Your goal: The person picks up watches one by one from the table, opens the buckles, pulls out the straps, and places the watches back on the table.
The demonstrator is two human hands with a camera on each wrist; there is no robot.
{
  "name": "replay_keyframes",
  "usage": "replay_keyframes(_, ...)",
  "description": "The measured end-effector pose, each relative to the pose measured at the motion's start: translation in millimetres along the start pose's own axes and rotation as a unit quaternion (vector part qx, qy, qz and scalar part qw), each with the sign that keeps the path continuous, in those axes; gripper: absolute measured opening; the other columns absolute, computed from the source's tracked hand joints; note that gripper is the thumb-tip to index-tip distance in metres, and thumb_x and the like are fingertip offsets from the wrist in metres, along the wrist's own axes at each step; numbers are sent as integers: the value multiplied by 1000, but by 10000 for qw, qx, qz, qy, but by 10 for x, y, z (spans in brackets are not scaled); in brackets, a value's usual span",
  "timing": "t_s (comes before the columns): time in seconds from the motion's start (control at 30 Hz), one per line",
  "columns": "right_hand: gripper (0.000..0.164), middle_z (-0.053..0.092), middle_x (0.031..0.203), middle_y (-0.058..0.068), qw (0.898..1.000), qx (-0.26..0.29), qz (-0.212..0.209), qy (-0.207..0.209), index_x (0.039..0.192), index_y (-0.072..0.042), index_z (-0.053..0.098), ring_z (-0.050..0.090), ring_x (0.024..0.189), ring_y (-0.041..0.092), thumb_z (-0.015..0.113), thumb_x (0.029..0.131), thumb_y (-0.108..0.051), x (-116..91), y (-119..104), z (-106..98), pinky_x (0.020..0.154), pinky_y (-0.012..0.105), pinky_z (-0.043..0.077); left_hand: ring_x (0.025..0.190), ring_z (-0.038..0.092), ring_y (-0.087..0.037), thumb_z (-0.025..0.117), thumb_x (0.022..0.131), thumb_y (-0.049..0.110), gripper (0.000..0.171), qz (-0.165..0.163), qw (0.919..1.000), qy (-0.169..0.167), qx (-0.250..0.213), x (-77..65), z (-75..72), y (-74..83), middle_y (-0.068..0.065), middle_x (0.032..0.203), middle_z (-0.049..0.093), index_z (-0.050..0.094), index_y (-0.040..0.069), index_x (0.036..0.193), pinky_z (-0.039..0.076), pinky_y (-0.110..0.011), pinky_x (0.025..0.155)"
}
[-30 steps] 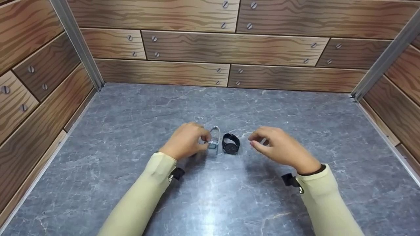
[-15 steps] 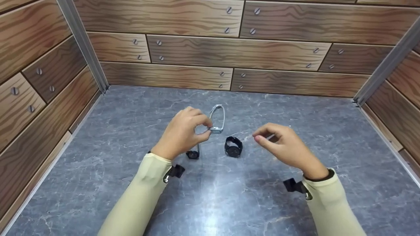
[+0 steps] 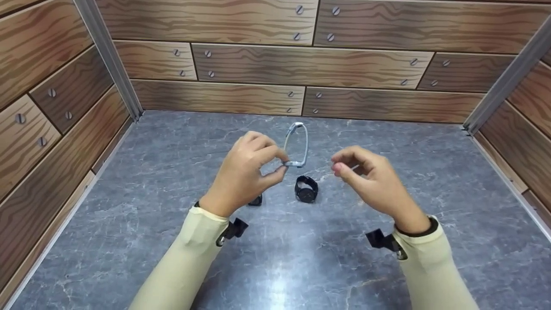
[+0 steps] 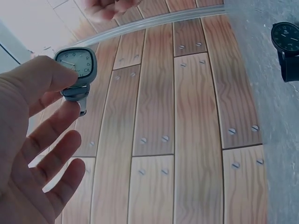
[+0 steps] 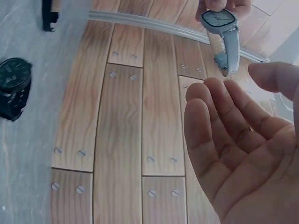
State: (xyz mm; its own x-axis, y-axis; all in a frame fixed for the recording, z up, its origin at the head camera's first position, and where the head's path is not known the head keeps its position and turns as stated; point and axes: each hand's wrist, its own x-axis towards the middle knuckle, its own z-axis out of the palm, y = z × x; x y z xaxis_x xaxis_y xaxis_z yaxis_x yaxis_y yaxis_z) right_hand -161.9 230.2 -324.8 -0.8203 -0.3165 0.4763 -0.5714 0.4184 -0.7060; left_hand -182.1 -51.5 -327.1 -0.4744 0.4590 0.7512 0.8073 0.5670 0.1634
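1. Pale-blue watch [image 4: 79, 60] is changing place: just left of the black watch [image 3: 306, 195] a second ago, now hanging beyond and above it, clear of the tabletop [image 3: 193, 142]; the lift seems well under way.
2. Left hand [image 3: 249, 165] is pinching its case between thumb and forefinger, other fingers staying loose.
3. Right hand [image 3: 370, 181] is hovering right of the black watch, fingers relaxed, thumb apart, holding nothing.
4. Second dark watch [image 3: 256, 200] is lying left of the black watch (mostly hidden).

From above, the head camera looks forward and down at the bench [image 3: 335, 267]; nearer, both sideways-turned wrist views share the pale watch [image 4: 85, 59] and plank wall [image 4: 156, 116].
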Motion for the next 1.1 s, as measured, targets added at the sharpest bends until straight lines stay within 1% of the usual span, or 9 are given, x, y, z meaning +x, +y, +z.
replay_keyframes(0.13, 14, 71, 95, 2, 9987, 339, -48, 372, 112, 3, 70, 68, 80, 13, 64, 99, 3, 64, -100, 32, 69, 22, 57, 101, 59, -20, 80, 86, 13, 9, 210, 9997, -38, 75, 13, 5, 52, 3, 96, 69, 76, 18, 93, 49, -35, 93)
replay_keyframes(0.3, 17, 70, 97, 6, 9959, 554, 275, 655, 117, 1, 68, 66, 79, 16, 65, 100, -2, 67, -208, 91, 66, 24, 57, 100, 59, -21, 79, 87, 12, 8, 755, 9970, -162, -29, 19, 19, 121, 2, 93, 69, 75, 18, 91, 50, -34, 89)
replay_keyframes(0.43, 18, 71, 97, 8, 9957, 423, 660, 501, 119, -3, 70, 64, 74, 19, 66, 101, -7, 49, -222, 81, 61, 24, 54, 102, 59, -21, 78, 87, 9, 10, 1138, 9926, -411, -118, 14, 5, 156, 2, 93, 68, 75, 18, 91, 50, -33, 90)
replay_keyframes(0.57, 17, 72, 94, 8, 9941, 398, 992, 165, 111, -4, 73, 64, 70, 18, 64, 104, -16, 36, -235, 69, 55, 24, 51, 102, 59, -20, 77, 88, 8, 11, 1258, 9905, -544, -133, 15, -11, 188, 3, 94, 67, 75, 18, 91, 49, -32, 91)
replay_keyframes(0.7, 18, 72, 89, 7, 9932, 419, 1086, -49, 104, -6, 74, 67, 69, 20, 65, 104, -21, 22, -218, 63, 55, 28, 53, 102, 59, -19, 77, 90, 11, 7, 1305, 9893, -644, -88, 17, -15, 223, 3, 95, 67, 74, 18, 92, 49, -31, 91)
replay_keyframes(0.83, 17, 73, 90, 9, 9921, 604, 1083, -211, 104, -4, 72, 71, 70, 21, 66, 103, -21, 19, -182, 57, 58, 31, 58, 102, 59, -18, 77, 92, 14, 5, 1300, 9881, -811, -86, 1, 7, 238, 3, 97, 68, 74, 18, 92, 49, -31, 91)
replay_keyframes(0.9, 17, 73, 90, 11, 9916, 725, 1050, -222, 104, -2, 71, 72, 71, 21, 67, 103, -18, 26, -167, 53, 60, 32, 60, 101, 59, -18, 77, 93, 16, 4, 1218, 9888, -839, -172, -8, 23, 236, 4, 97, 68, 73, 18, 93, 49, -30, 90)
replay_keyframes(1.0, 12, 73, 90, 13, 9915, 883, 946, -126, 102, 2, 70, 73, 71, 21, 68, 100, -10, 44, -151, 53, 63, 32, 61, 100, 59, -16, 75, 95, 19, 7, 835, 9929, -747, -395, -13, 43, 229, 3, 99, 69, 71, 15, 98, 50, -28, 89)
replay_keyframes(1.1, 8, 73, 89, 13, 9932, 897, 734, -51, 100, 4, 70, 73, 71, 20, 69, 99, -3, 64, -141, 67, 65, 31, 62, 101, 60, -15, 75, 97, 27, 21, 221, 9960, -647, -576, -18, 53, 223, 2, 104, 69, 67, 11, 109, 51, -26, 89)
